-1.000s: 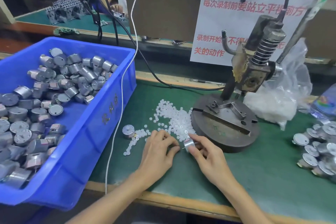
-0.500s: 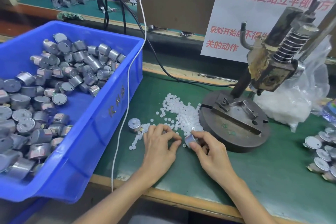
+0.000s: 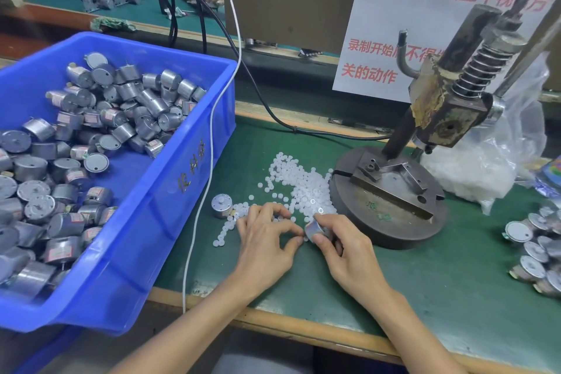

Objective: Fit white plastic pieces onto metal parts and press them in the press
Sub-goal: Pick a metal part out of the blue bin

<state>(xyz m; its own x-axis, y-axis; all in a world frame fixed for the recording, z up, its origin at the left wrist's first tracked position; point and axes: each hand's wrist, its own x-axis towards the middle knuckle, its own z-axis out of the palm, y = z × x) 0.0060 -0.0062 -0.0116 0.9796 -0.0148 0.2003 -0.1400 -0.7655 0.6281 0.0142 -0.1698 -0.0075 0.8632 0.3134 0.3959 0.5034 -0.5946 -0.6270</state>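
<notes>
My right hand [image 3: 346,249] grips a small silver metal part [image 3: 314,229] just above the green mat, its flat face turned to the left. My left hand [image 3: 265,237] has its thumb and forefinger pinched together right against that face, on a white plastic piece that barely shows. A loose pile of white plastic pieces [image 3: 303,185] lies just beyond both hands. The hand press stands to the right, with its round base [image 3: 391,222] bare and its head [image 3: 449,115] raised. Another metal part [image 3: 222,206] stands on the mat left of my left hand.
A blue bin [image 3: 182,185] holding several metal parts fills the left side. More parts with white faces [image 3: 537,249] lie at the right edge. A clear plastic bag [image 3: 485,167] sits behind the press. A white cable [image 3: 197,222] hangs along the bin's wall.
My left fingertips have closed in on the face of the metal part in my right hand. Both hands stay at the same spot by the pile.
</notes>
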